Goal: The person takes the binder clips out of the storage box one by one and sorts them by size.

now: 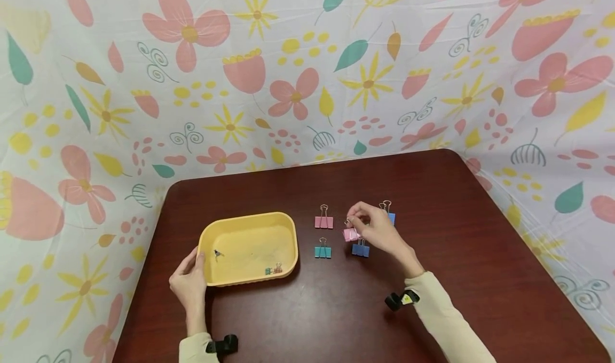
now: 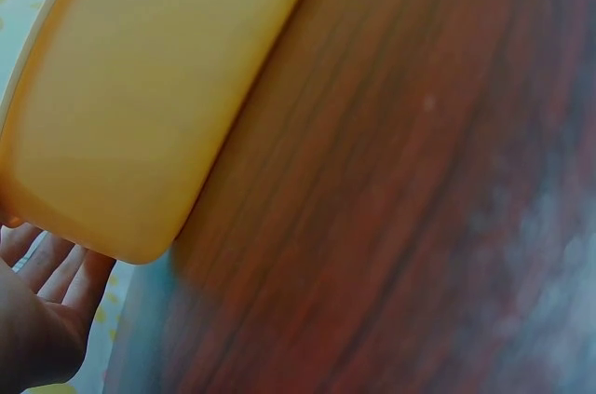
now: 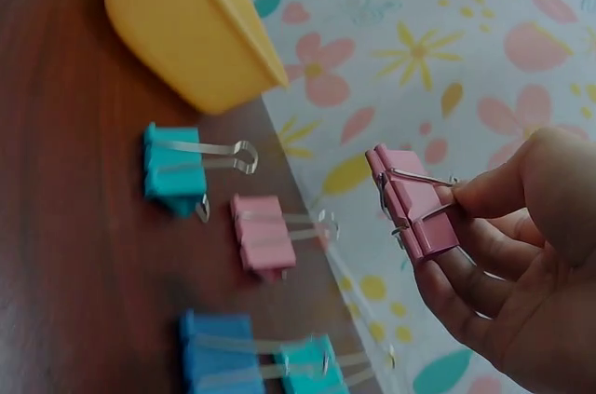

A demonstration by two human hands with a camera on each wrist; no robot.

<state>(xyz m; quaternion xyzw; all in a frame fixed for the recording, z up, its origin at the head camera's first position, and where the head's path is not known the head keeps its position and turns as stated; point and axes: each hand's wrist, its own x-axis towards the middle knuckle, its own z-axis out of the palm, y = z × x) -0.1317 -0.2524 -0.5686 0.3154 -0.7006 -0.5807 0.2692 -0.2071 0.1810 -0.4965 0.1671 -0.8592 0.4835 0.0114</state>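
My left hand [image 1: 188, 284] grips the left end of a yellow plastic tub [image 1: 250, 281], thumb at the rim and fingers against the outer wall. In the left wrist view those fingers [image 2: 58, 268] show beneath the tub's end. My right hand [image 1: 377, 228] holds a pink binder clip [image 3: 414, 203] above the table, pinching its wire handle between thumb and fingertips. Below and beside that hand stand other binder clips: a second pink one [image 1: 324, 222], a teal one [image 1: 323, 252], a blue one [image 1: 361, 250] and another blue one [image 1: 392, 218] partly behind the hand.
Inside the tub lie a small dark clip [image 1: 218, 253] at the left and small teal and reddish clips [image 1: 277, 268] near the front right corner. Another teal clip [image 3: 312, 371] shows beside a blue one. A flower-patterned cloth [image 1: 298, 58] hangs around the brown table [image 1: 326, 315].
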